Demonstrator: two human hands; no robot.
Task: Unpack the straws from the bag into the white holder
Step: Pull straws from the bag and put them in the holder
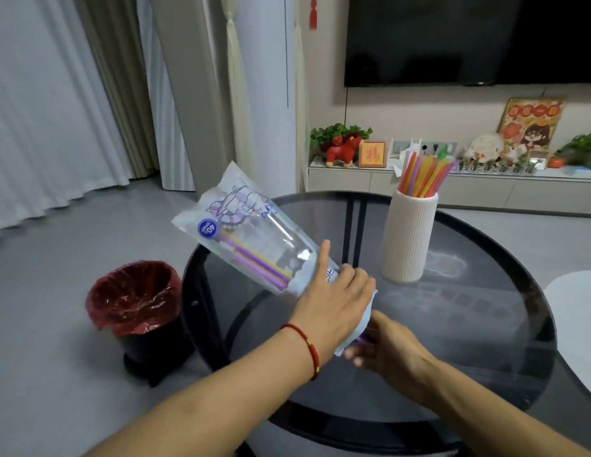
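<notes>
Bag: left hand grip clasps open end; right hand pinches purple straws there. Risk: straws slip, miss holder beyond bag.

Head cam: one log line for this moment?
left hand holds bag | right hand pinches straws at bag mouth | few straws in bag | holder part filled

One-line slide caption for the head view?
Left hand holds the straw bag while right hand pulls straws toward the white holder.
</notes>
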